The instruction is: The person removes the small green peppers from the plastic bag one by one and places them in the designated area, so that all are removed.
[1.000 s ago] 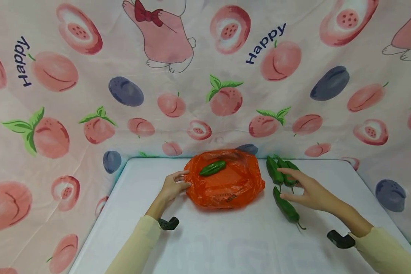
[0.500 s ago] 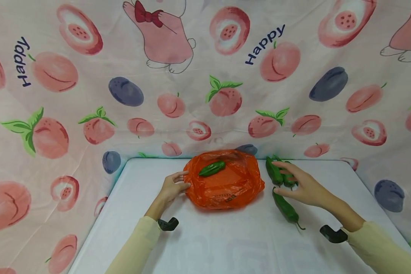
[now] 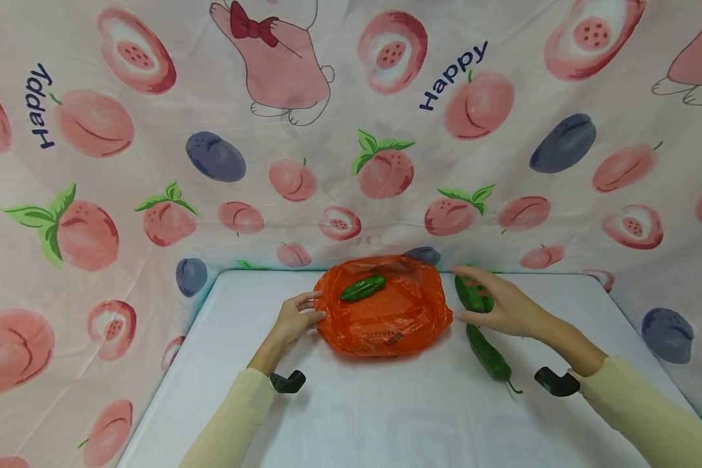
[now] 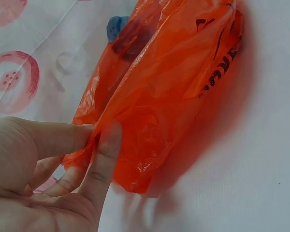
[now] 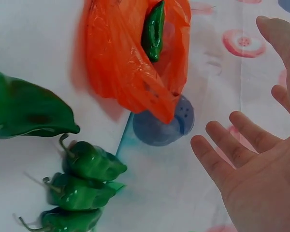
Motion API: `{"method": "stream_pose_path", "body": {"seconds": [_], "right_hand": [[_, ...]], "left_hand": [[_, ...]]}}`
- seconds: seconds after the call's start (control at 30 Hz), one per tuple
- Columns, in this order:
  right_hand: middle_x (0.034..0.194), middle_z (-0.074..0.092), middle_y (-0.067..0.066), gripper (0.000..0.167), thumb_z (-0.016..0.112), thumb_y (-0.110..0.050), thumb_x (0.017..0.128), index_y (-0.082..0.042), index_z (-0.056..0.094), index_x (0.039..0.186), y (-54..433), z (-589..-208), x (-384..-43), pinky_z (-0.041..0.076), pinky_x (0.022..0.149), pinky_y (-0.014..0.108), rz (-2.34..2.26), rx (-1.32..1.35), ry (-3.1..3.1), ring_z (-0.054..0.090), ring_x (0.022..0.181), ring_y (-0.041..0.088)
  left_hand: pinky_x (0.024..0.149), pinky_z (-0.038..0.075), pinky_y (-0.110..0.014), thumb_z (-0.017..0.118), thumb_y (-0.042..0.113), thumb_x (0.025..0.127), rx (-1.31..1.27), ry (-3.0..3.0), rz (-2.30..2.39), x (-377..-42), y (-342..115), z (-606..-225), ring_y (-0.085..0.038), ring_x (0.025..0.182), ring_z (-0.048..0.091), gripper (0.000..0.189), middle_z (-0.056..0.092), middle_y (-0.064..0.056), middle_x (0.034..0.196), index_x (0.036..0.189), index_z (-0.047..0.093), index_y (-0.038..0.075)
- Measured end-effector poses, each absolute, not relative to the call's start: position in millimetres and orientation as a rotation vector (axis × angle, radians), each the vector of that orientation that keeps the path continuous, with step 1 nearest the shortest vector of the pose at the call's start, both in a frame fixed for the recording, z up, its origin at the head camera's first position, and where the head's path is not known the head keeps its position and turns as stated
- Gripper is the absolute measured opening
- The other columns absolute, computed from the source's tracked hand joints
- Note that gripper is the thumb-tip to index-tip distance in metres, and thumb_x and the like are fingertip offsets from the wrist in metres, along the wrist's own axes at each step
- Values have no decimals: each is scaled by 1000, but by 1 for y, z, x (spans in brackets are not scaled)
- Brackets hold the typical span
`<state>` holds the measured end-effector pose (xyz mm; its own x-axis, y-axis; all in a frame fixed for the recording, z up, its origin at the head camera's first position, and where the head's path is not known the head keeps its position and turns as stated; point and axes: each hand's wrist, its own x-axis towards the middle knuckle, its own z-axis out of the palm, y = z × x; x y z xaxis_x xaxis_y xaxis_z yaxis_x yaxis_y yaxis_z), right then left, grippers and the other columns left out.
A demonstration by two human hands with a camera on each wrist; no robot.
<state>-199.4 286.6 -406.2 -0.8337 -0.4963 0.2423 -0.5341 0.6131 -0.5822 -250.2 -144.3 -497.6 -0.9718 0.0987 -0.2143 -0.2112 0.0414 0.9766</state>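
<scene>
An orange plastic bag (image 3: 386, 328) lies spread open at the back of the table, with one green pepper (image 3: 363, 288) in its mouth. My left hand (image 3: 294, 323) pinches the bag's left edge between thumb and finger, clearest in the left wrist view. To the right of the bag, my right hand (image 3: 511, 309) hovers over the green peppers with spread fingers and nothing in it. Three peppers (image 5: 82, 191) lie side by side, partly covered by that hand in the head view. A longer pepper (image 3: 491, 354) lies nearer to me, its stem toward me.
The white table (image 3: 386, 416) ends at the back against a hanging cloth (image 3: 304, 221) printed with peaches and plums. A black wrist camera (image 3: 288, 382) sits on the left wrist and another camera (image 3: 557, 381) on the right.
My right hand has moved left and slightly away from me, over the peppers toward the bag's right edge. The left hand, the bag and the peppers stay in place.
</scene>
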Motion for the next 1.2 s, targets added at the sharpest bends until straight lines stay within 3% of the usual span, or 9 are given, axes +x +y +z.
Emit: {"method": "stream_pose_path", "body": {"seconds": [0.4, 0.63, 0.87, 1.2], "right_hand": [[151, 50, 13, 80, 84, -39, 87, -17, 45, 153, 261, -400, -217, 53, 98, 58, 978, 980, -2780, 56, 128, 36], [151, 50, 10, 81, 84, -36, 86, -17, 45, 154, 240, -397, -229, 52, 99, 58, 966, 1027, -2799, 53, 130, 38], [153, 49, 8, 79, 82, -40, 88, -21, 45, 154, 221, -394, -240, 40, 109, 65, 983, 1081, -2815, 46, 138, 34], [150, 52, 3, 75, 83, -34, 88, -21, 48, 152, 192, -400, -260, 44, 110, 57, 1002, 1172, -2809, 49, 136, 28]], "left_hand": [[73, 62, -29, 71, -10, 90, -89, 2092, 2030, -250, -145, -499, -17, 77, 67, 52, 60, -20, 114, 139, 61, 1], [75, 62, -31, 72, -8, 90, -111, 2096, 2024, -250, -145, -497, -19, 78, 67, 51, 61, -18, 115, 139, 62, 3], [74, 62, -31, 71, -9, 90, -102, 2102, 2025, -251, -145, -498, -19, 78, 68, 51, 61, -20, 115, 139, 62, 3], [75, 62, -31, 71, -8, 91, -98, 2096, 2028, -250, -143, -495, -18, 79, 67, 51, 60, -19, 114, 139, 61, 3]]}}
